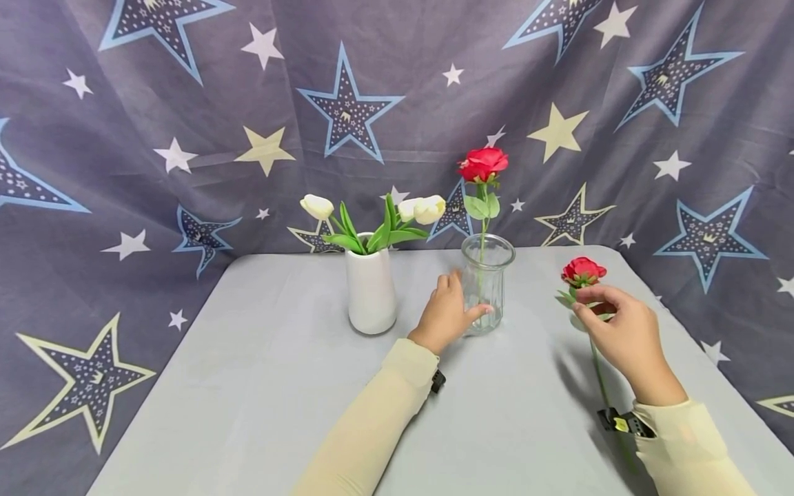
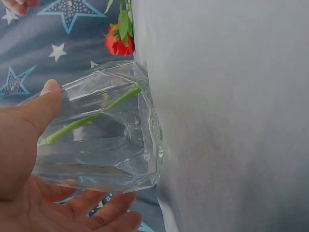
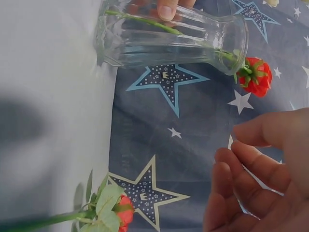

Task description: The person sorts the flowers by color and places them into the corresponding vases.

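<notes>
My left hand [image 1: 443, 317] holds the clear glass vase [image 1: 492, 293] loosely at its side. The thumb lies across the front, with the fingers along the left side. In the left wrist view the glass vase [image 2: 106, 130] appears sideways between thumb and fingers. A red rose [image 1: 484, 165] stands in it, its green stem visible through the glass. My right hand [image 1: 626, 337] hovers over a second red rose [image 1: 583, 271], which lies on the table. In the right wrist view, the thumb and fingers of this hand [image 3: 256, 169] bend toward each other, holding nothing.
Left of the glass vase, a white vase [image 1: 371, 296] holds several white tulips [image 1: 428, 209] with green leaves. Both vases stand on a grey-covered table [image 1: 260, 386]. A dark star-patterned curtain [image 1: 397, 62] hangs behind it.
</notes>
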Demonstrator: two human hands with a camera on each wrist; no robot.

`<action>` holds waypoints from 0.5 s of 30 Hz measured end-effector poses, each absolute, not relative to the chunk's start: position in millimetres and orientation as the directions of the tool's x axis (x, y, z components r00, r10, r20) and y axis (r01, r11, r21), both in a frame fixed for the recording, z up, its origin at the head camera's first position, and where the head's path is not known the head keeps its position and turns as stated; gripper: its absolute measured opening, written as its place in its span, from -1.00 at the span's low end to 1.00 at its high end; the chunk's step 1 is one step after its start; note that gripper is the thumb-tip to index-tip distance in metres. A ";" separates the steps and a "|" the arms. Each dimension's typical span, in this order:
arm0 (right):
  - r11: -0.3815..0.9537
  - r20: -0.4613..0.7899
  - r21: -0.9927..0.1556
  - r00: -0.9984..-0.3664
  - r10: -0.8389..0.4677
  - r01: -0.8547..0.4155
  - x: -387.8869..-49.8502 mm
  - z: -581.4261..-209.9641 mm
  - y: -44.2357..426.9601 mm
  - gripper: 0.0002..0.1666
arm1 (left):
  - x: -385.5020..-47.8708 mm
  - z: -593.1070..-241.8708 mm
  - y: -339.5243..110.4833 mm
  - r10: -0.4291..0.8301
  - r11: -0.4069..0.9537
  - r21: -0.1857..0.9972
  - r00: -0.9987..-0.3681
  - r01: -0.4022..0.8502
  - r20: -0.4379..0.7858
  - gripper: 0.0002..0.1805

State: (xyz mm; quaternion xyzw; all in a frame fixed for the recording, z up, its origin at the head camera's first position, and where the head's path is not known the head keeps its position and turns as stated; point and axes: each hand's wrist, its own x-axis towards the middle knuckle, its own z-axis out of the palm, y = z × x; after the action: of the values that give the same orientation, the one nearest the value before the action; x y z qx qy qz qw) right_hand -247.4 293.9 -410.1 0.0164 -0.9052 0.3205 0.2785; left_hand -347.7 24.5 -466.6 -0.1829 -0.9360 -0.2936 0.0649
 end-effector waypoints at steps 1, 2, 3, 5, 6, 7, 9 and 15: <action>0.795 0.513 -0.571 -0.846 0.149 -0.206 -246.1 -410.9 295.0 -0.78 | -347.9 -466.9 24.6 0.304 0.760 0.527 -0.924 0.381 0.230 0.13; 0.796 0.510 -0.570 -0.847 0.151 -0.202 -245.0 -411.8 296.1 -0.78 | -348.3 -467.2 24.6 0.304 0.760 0.527 -0.924 0.381 0.231 0.12; 0.797 0.507 -0.570 -0.848 0.153 -0.197 -244.0 -412.7 297.2 -0.77 | -348.6 -467.5 24.7 0.302 0.761 0.526 -0.924 0.381 0.233 0.12; 0.801 0.497 -0.570 -0.853 0.158 -0.184 -241.9 -414.5 299.8 -0.77 | -349.2 -468.0 24.9 0.299 0.761 0.525 -0.925 0.380 0.236 0.12; 0.803 0.489 -0.570 -0.857 0.162 -0.174 -240.8 -415.2 301.0 -0.76 | -349.5 -468.2 25.1 0.298 0.761 0.526 -0.925 0.379 0.235 0.12; 0.806 0.481 -0.569 -0.861 0.164 -0.164 -239.8 -416.0 302.3 -0.76 | -349.8 -468.5 25.2 0.297 0.762 0.525 -0.925 0.379 0.237 0.12; 0.810 0.466 -0.568 -0.868 0.172 -0.144 -238.2 -417.7 304.6 -0.75 | -350.1 -468.6 25.7 0.295 0.763 0.523 -0.925 0.378 0.239 0.12; 0.823 0.396 -0.562 -0.899 0.186 -0.077 -236.1 -425.7 312.5 -0.72 | -349.9 -469.0 25.9 0.296 0.767 0.520 -0.927 0.375 0.231 0.13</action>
State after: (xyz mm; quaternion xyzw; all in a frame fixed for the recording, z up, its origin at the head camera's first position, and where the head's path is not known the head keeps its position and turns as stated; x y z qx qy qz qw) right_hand -236.1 312.5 -425.7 -0.0294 -0.9286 0.2956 0.2223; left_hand -349.9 25.9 -469.0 -0.1790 -0.9376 -0.2903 0.0678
